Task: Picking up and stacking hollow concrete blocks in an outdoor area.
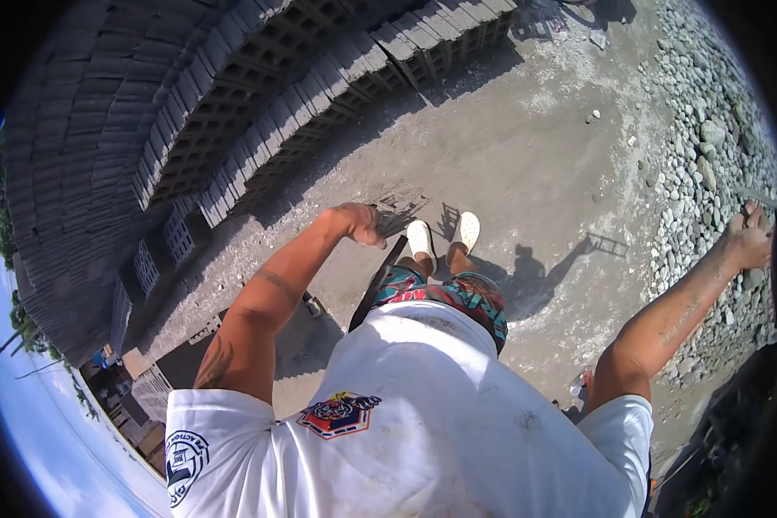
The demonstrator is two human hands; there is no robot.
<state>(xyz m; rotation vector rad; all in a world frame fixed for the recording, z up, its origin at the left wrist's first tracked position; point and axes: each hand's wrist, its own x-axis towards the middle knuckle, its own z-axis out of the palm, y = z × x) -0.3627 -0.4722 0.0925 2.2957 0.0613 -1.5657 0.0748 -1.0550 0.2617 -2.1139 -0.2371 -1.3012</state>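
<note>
My left hand (363, 224) is out in front of me, left of my feet, with its fingers curled. Beside its fingertips is a dark, grid-like shape (399, 205); I cannot tell whether it is an object or a shadow. A dark, straight bar (378, 285) slants just below that hand, and whether they touch is unclear. Far to the right, my right hand (751, 237) is stretched out with its fingers closed. A thin grey edge (758, 197) shows beside them, but the rest is cut off by the picture's dark rim.
Long stacks of grey hollow concrete blocks (319, 95) stand at the far left. Heaped stones (708, 147) run along the right. My white clogs (466, 229) are on sandy ground (527, 164). My shadow (531, 276) has an arm reaching to a rectangular frame shadow (609, 245).
</note>
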